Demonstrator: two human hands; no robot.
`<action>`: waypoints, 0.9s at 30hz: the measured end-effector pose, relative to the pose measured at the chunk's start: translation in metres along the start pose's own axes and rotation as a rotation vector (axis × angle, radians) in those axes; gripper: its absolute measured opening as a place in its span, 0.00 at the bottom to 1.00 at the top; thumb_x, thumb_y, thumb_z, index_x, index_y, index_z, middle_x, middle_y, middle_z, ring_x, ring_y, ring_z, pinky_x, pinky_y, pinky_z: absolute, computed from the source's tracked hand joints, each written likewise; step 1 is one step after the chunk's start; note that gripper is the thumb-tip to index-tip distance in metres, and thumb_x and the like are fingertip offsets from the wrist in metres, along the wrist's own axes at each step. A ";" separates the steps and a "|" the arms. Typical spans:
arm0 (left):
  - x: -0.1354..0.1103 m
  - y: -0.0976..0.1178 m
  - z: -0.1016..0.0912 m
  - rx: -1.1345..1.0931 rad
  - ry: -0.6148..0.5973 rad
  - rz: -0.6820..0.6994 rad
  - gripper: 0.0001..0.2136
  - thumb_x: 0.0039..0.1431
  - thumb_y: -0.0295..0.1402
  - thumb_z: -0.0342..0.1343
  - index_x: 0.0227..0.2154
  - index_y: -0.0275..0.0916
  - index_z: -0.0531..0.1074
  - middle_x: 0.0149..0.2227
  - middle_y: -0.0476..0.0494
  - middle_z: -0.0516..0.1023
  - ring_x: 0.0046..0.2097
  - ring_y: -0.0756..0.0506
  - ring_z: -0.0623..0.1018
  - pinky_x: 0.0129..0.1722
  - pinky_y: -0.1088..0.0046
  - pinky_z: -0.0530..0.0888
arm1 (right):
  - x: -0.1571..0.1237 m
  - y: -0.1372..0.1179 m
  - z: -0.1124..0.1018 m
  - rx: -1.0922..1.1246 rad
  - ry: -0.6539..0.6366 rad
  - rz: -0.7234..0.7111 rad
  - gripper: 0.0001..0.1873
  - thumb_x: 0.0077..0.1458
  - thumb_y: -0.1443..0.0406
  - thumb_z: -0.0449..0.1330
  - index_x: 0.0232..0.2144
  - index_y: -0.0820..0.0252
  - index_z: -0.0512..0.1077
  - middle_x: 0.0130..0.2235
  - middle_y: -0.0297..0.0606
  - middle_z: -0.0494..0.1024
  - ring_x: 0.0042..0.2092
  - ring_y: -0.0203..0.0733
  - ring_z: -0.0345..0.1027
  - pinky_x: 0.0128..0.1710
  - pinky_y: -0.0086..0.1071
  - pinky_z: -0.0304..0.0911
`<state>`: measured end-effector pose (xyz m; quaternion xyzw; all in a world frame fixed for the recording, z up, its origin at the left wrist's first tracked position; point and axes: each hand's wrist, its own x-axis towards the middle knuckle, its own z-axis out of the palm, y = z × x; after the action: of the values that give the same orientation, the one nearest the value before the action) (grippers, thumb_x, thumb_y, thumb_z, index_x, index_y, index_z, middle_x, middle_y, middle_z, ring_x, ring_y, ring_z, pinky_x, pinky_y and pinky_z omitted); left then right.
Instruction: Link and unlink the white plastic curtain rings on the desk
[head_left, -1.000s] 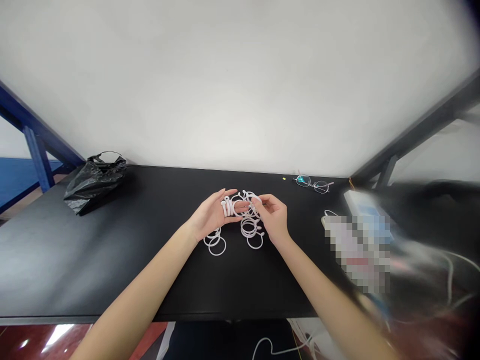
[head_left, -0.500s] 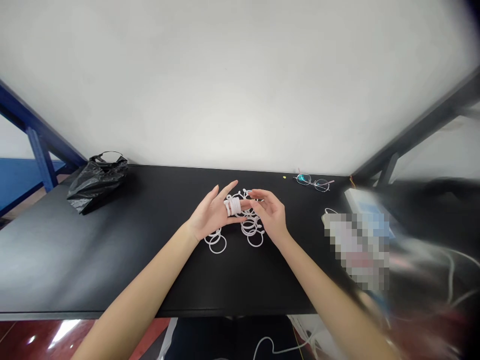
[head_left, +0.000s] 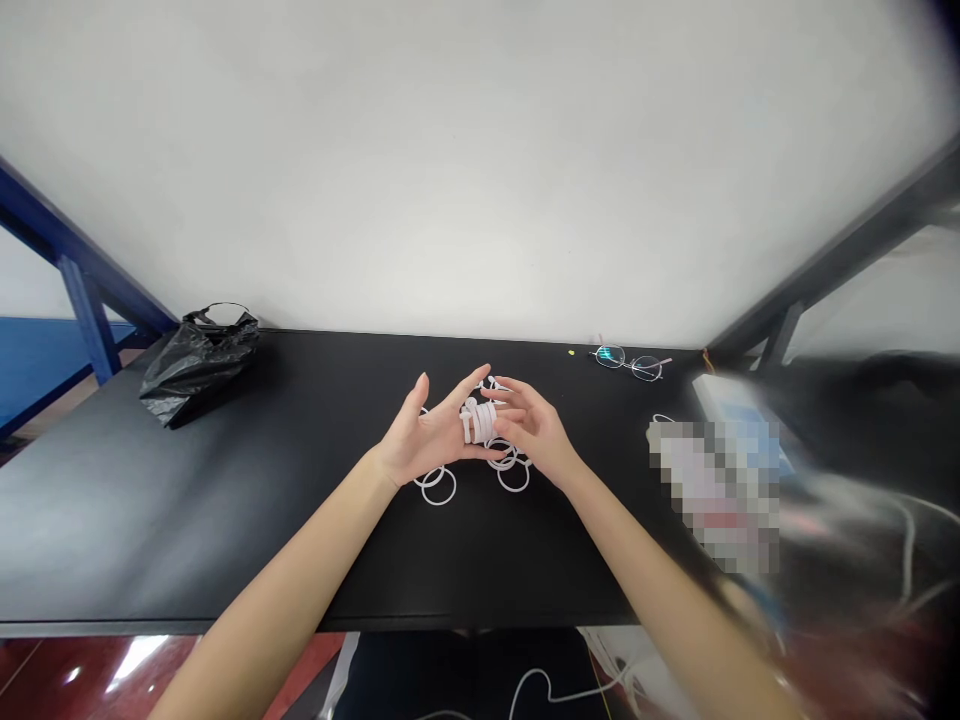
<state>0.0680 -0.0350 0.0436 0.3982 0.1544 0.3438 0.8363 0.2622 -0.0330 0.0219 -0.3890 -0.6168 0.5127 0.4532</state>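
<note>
We've got the left hand (head_left: 431, 445) palm up over the table (head_left: 465, 570), fingers spread and relaxed, clutching nothing, and there's a neat white stack of rings (head_left: 484, 423) right around its middle fingers! In comes the right hand (head_left: 546, 435) alongside, fingers bent, thumb by the stack's outer end; whether those tips are pinching a ring, we cannot tell. Down below we spot loose rings (head_left: 438, 503) on the black top, one group under the left palm, another near the right fingers. Far left, we have the bag (head_left: 199, 370); back right, the glasses (head_left: 646, 379), near the wall (head_left: 480, 180).
</note>
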 end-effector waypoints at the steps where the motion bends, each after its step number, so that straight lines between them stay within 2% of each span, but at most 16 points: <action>1: 0.000 -0.001 -0.001 0.001 -0.021 -0.022 0.44 0.54 0.68 0.38 0.69 0.51 0.44 0.63 0.32 0.64 0.61 0.30 0.67 0.54 0.45 0.64 | -0.001 0.000 0.002 -0.028 -0.005 -0.001 0.37 0.45 0.55 0.71 0.56 0.51 0.64 0.55 0.47 0.74 0.56 0.53 0.70 0.48 0.47 0.73; 4: 0.000 -0.003 -0.002 0.028 -0.100 -0.090 0.42 0.54 0.67 0.39 0.68 0.54 0.45 0.66 0.35 0.58 0.62 0.29 0.65 0.54 0.45 0.65 | -0.003 -0.002 0.007 -0.096 0.020 0.029 0.40 0.41 0.59 0.73 0.56 0.50 0.64 0.55 0.45 0.73 0.54 0.51 0.70 0.45 0.43 0.74; 7: 0.001 -0.006 -0.001 0.052 -0.176 -0.154 0.43 0.52 0.68 0.41 0.68 0.56 0.45 0.68 0.36 0.55 0.61 0.28 0.66 0.54 0.44 0.65 | -0.003 -0.005 0.009 -0.062 0.052 0.051 0.31 0.43 0.61 0.71 0.51 0.52 0.68 0.51 0.43 0.76 0.51 0.48 0.72 0.47 0.43 0.72; 11: 0.000 -0.007 0.000 0.045 -0.264 -0.176 0.48 0.49 0.69 0.43 0.69 0.55 0.34 0.66 0.32 0.58 0.60 0.27 0.68 0.55 0.42 0.62 | -0.001 -0.010 0.007 0.086 0.070 0.169 0.21 0.44 0.62 0.70 0.42 0.55 0.71 0.45 0.41 0.78 0.46 0.46 0.74 0.38 0.38 0.74; 14: 0.000 -0.007 -0.003 0.046 -0.308 -0.167 0.50 0.50 0.69 0.42 0.69 0.51 0.32 0.65 0.29 0.60 0.61 0.27 0.67 0.56 0.39 0.60 | 0.000 -0.014 0.006 0.153 0.063 0.236 0.19 0.44 0.62 0.70 0.40 0.56 0.72 0.42 0.39 0.78 0.41 0.42 0.74 0.35 0.34 0.72; 17: 0.000 -0.005 -0.007 0.046 -0.331 -0.162 0.49 0.51 0.70 0.39 0.69 0.43 0.43 0.64 0.25 0.61 0.62 0.26 0.65 0.56 0.38 0.59 | 0.000 -0.016 0.005 0.211 0.061 0.275 0.15 0.47 0.60 0.69 0.38 0.57 0.74 0.41 0.39 0.80 0.37 0.39 0.74 0.36 0.33 0.70; 20: -0.001 -0.003 -0.010 0.045 -0.336 -0.161 0.51 0.50 0.70 0.36 0.64 0.31 0.58 0.63 0.21 0.61 0.63 0.23 0.62 0.56 0.39 0.60 | 0.000 -0.019 0.004 0.254 0.054 0.239 0.13 0.51 0.58 0.66 0.38 0.56 0.76 0.43 0.39 0.80 0.41 0.40 0.74 0.40 0.34 0.70; 23: -0.002 -0.001 -0.012 0.032 -0.341 -0.172 0.53 0.48 0.71 0.37 0.61 0.27 0.62 0.62 0.19 0.63 0.62 0.22 0.62 0.55 0.40 0.62 | -0.002 -0.022 0.004 0.250 -0.033 0.135 0.13 0.55 0.56 0.63 0.39 0.55 0.77 0.46 0.39 0.80 0.45 0.41 0.74 0.46 0.36 0.68; 27: -0.002 0.001 -0.012 -0.010 -0.310 -0.147 0.54 0.46 0.73 0.36 0.59 0.26 0.65 0.61 0.19 0.65 0.61 0.23 0.64 0.54 0.43 0.65 | -0.003 -0.021 0.005 0.224 -0.146 0.140 0.17 0.57 0.51 0.60 0.39 0.55 0.79 0.43 0.39 0.80 0.45 0.42 0.73 0.46 0.36 0.68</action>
<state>0.0596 -0.0292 0.0366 0.4300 0.0505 0.2167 0.8750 0.2584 -0.0411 0.0422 -0.3397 -0.5583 0.6357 0.4107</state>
